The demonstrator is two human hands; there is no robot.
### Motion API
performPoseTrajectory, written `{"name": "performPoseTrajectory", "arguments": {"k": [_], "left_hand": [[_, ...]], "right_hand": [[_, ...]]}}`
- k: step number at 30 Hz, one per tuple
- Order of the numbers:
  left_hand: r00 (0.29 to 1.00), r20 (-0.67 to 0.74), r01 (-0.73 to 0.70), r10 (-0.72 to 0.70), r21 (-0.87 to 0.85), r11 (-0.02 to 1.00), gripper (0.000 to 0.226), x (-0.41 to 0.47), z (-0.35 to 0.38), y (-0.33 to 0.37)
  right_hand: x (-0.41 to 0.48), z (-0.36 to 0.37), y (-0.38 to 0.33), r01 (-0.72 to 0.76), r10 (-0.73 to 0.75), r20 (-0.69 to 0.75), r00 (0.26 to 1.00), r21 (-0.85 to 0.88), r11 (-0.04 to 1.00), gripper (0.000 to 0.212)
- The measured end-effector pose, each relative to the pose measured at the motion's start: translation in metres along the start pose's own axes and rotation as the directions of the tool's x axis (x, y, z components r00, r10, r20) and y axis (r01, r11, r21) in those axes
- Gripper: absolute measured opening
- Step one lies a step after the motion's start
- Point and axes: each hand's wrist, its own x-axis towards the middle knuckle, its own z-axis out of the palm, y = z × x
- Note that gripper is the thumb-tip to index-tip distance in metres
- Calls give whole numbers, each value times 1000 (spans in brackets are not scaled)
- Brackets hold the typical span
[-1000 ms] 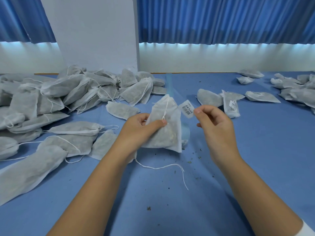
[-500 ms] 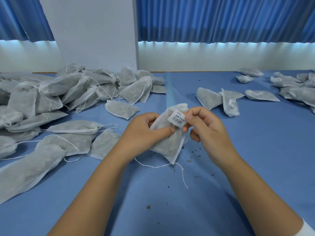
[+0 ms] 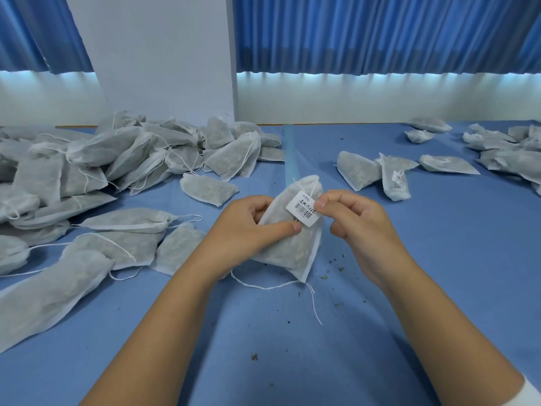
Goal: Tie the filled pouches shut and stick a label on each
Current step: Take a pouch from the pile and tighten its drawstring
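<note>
The left hand (image 3: 248, 227) grips a filled pouch (image 3: 295, 238) above the bench (image 3: 263, 347), steadying it, while the right hand (image 3: 348, 218) pinches a barcode label (image 3: 303, 208) against its face to stick it.

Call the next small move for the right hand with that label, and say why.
Probably press the label flat onto the pouch with the right thumb. The right hand pinches the label's right edge, the label lies over the pouch's upper face, and the left hand grips the pouch from the side, bracing it. Whether it has stuck cannot be told.
</note>
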Motion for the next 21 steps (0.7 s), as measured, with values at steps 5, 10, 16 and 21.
{"name": "performPoseTrajectory", "arguments": {"k": [5, 10, 16, 21], "left_hand": [[999, 48, -17, 16, 21, 1000, 26, -1, 0, 1], [996, 84, -40, 41, -19, 999, 25, -2, 0, 2], [999, 3, -37, 38, -135, 990, 25, -2, 8, 2], [995, -104, -27, 7, -194, 981, 17, 0, 11, 2]], "right_hand": [[0, 0, 2, -24, 22, -24, 999, -94, 995, 11], [1, 1, 7, 97, -120, -73, 990, -258, 961, 12], [1, 3, 14, 189, -233, -110, 966, -309, 932, 15], [2, 5, 16, 130, -170, -147, 975, -245, 961, 51]]}}
